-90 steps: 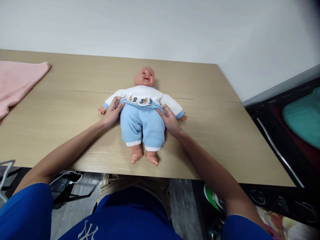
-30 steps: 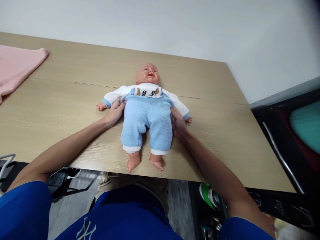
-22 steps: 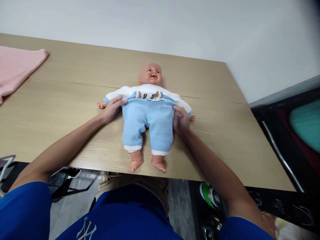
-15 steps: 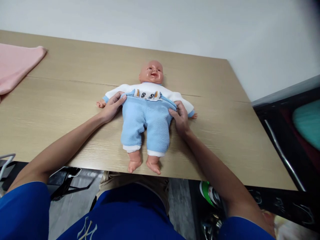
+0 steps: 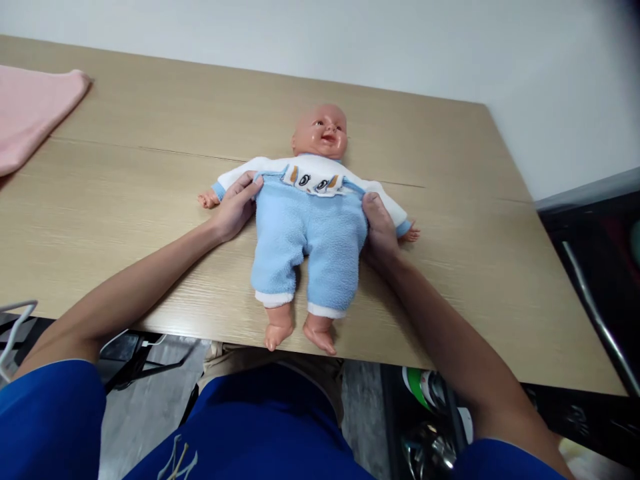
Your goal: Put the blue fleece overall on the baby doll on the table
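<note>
Right hand (image 5: 381, 230) shifted outward; it and left hand (image 5: 236, 208) grip one pair blue trousers (image 5: 307, 223) on one doll (image 5: 320, 135).

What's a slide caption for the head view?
Left hand and right hand hold the blue pants on a supine doll.

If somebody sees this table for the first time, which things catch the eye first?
Probably the baby doll first, lying on its back on the table, in a white top and light blue pants. Next come the left hand and right hand, gripping the pants at opposite sides of the waist. Then a pink cloth on the table, at the picture's left edge.
</note>
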A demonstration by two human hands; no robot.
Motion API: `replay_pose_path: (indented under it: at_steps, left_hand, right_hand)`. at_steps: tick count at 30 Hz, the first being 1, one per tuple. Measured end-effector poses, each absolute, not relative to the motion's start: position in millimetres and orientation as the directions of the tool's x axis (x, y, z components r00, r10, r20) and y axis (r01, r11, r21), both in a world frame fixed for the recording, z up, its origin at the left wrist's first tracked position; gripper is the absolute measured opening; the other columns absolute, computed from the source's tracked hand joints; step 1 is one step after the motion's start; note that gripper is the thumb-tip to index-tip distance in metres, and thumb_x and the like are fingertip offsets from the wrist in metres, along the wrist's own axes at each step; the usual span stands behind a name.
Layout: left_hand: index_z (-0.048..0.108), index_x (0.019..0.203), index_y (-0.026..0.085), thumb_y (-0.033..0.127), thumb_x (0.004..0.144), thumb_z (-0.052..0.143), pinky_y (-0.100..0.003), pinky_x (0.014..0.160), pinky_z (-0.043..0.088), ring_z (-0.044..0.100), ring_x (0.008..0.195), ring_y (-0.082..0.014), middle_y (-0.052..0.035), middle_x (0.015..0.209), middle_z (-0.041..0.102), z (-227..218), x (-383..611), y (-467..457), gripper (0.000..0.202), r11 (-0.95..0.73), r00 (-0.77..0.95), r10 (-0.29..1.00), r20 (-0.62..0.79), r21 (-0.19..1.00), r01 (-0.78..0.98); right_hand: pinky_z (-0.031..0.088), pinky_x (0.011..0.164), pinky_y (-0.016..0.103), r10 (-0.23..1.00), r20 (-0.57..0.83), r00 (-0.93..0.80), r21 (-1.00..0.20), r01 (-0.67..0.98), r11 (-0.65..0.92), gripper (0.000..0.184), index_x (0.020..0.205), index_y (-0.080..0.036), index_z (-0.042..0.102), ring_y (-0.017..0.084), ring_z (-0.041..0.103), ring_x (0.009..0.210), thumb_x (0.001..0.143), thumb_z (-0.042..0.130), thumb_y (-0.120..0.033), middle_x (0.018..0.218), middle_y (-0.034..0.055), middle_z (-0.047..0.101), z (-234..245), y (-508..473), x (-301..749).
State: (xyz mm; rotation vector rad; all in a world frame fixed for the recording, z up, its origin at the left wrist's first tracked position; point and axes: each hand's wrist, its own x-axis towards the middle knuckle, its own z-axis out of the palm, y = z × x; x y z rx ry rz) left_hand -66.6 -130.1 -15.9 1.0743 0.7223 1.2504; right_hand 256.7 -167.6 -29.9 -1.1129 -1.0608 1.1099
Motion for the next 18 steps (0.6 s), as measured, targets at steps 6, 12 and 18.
replay_pose_path:
  at_steps: [6,12,18]
  left_hand:
    - [0.064,0.098,0.026,0.068,0.1,0.091,-0.038,0.088,0.061,0.07,0.093,-0.0225,-0.0018,0.097,0.07,-22,-69,-128,0.051,-0.06,0.189,0.971,0.146,0.914,-0.401]
    - [0.069,0.1,0.026,0.072,0.096,0.094,-0.032,0.083,0.055,0.065,0.092,-0.0192,-0.0018,0.103,0.069,-27,-68,-126,0.053,-0.168,0.115,0.967,0.228,0.907,-0.387]
    - [0.074,0.101,0.027,0.072,0.101,0.088,-0.037,0.101,0.055,0.065,0.102,-0.023,-0.0029,0.102,0.068,-22,-72,-137,0.048,-0.384,0.042,0.914,0.404,0.892,-0.238]
  right_hand:
    - [0.058,0.075,0.035,0.949,0.24,0.203,-0.963,0.175,0.206,0.053,0.098,-0.03,0.062,0.021,0.062,0.081,0.1,0.079,-0.08,0.083,-0.0021,0.057,-35,-176,257]
    - [0.056,0.122,0.056,0.772,0.602,0.201,-0.726,0.539,0.426,0.039,0.14,-0.031,0.071,0.032,0.071,0.134,0.123,0.044,-0.053,0.137,0.0114,0.075,10,-182,227]
    - [0.058,0.124,0.051,0.781,0.403,-0.477,-0.555,0.551,0.623,0.026,0.133,-0.023,0.08,0.029,0.076,0.129,0.118,0.059,-0.029,0.143,0.01,0.082,97,-100,157]
